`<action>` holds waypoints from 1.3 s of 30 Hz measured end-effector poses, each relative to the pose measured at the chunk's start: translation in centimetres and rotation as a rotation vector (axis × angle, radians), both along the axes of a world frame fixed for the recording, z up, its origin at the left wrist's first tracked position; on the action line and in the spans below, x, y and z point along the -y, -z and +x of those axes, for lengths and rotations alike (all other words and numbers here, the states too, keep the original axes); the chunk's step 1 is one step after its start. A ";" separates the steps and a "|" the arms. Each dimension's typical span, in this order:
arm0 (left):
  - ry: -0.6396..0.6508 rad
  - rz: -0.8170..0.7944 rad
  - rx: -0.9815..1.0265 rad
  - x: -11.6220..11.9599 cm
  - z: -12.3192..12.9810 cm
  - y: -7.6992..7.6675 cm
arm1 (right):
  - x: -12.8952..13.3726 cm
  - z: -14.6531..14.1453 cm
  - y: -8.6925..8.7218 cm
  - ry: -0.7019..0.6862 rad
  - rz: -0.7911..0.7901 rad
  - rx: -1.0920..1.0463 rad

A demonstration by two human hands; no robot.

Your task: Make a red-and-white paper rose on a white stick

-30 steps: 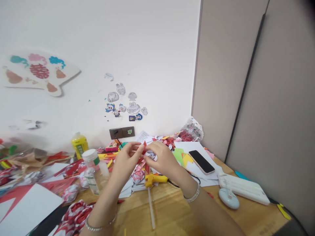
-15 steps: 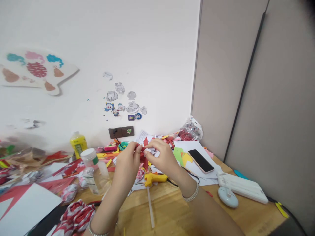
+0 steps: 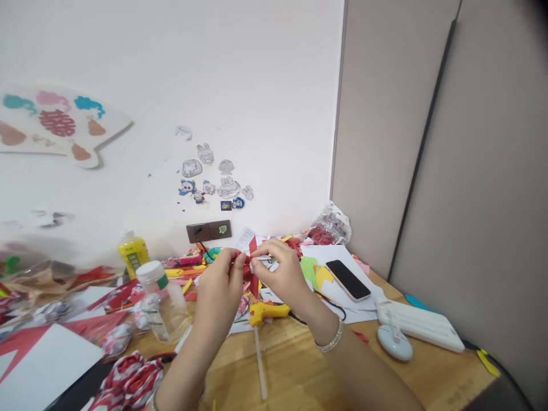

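Both hands meet over the middle of the table, pinching a folded red paper strip [image 3: 254,285]. My left hand [image 3: 222,279] has thumb and fingers closed on the strip's left part. My right hand [image 3: 278,268] grips it from the right between thumb and index finger. One end of the strip points up and another hangs down between the hands; the fold itself is partly hidden by fingers. Just below lies a yellow glue gun [image 3: 269,311] on the table, with a translucent glue stick [image 3: 260,365] extending from it towards me.
A clear jar [image 3: 160,308] and a yellow bottle [image 3: 133,251] stand to the left among paper scraps. On the right are a black-screened phone [image 3: 348,279] on white sheets, a white power strip [image 3: 422,325] and a pale oval device [image 3: 394,342]. Red-and-white cloth [image 3: 132,379] lies front left.
The view has shifted slightly, so the surroundings sit a little further left. Both hands keep their pinch on the red paper strip, with almost no visible movement.
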State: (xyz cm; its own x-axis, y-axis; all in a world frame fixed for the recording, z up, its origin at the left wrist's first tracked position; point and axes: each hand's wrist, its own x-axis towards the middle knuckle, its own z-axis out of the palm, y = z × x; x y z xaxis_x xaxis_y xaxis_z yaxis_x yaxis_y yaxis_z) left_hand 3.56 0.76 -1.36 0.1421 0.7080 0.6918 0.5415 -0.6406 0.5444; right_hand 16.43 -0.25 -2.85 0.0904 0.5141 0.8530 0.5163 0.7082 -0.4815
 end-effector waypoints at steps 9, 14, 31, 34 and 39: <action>0.067 -0.107 0.099 -0.5 -0.5 0.2 | 0.6 0.3 -0.4 -0.050 -0.035 0.015; 0.296 -0.256 0.460 -1.6 -0.4 0.5 | 1.3 1.3 -1.4 0.000 -0.034 0.109; 0.611 -0.328 0.812 -3.4 -0.1 1.8 | 1.4 2.1 -1.6 0.050 0.059 0.215; 0.649 -0.540 0.780 -3.2 -0.5 1.0 | 0.9 2.5 -1.4 -0.180 0.042 0.297; 0.716 -0.597 0.807 -3.1 -0.7 0.8 | 0.8 2.3 -1.1 -0.212 0.054 0.297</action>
State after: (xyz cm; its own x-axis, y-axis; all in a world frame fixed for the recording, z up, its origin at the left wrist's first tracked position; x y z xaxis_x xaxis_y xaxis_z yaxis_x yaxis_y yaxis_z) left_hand 2.83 3.91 -2.14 0.3103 0.8813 0.3565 -0.4564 -0.1909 0.8690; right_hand 18.72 -1.03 -1.74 -0.2688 0.4487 0.8523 0.4673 0.8345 -0.2920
